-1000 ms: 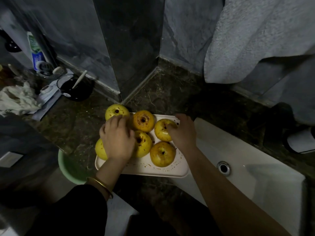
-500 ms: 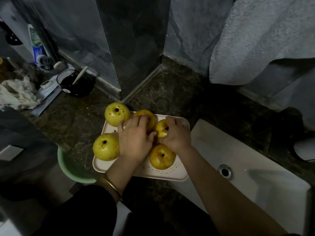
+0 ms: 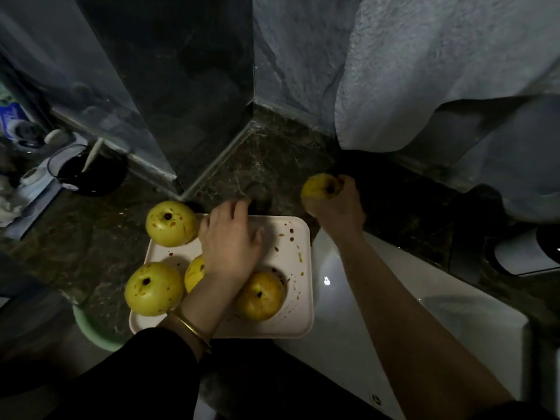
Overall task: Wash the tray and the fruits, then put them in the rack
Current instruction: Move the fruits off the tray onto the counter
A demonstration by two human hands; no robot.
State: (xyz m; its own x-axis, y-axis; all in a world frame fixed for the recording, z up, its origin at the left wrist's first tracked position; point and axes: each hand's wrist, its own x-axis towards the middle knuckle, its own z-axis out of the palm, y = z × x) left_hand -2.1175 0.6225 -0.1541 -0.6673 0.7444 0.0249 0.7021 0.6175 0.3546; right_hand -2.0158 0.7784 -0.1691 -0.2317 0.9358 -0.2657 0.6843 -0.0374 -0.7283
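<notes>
Fruit point(image 3: 316, 187) held beyond tray point(image 3: 291, 262)
Right hand point(image 3: 339, 207) grips it; left hand point(image 3: 230, 241) arches over tray, grip hidden.

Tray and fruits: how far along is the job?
Nothing looks washed: the tray is speckled with stains and four spotted fruits lie on it. In hand: the right hand grips a fifth fruit above the counter; the left hand is over the tray. Left: all washing and racking; no rack in view.
</notes>
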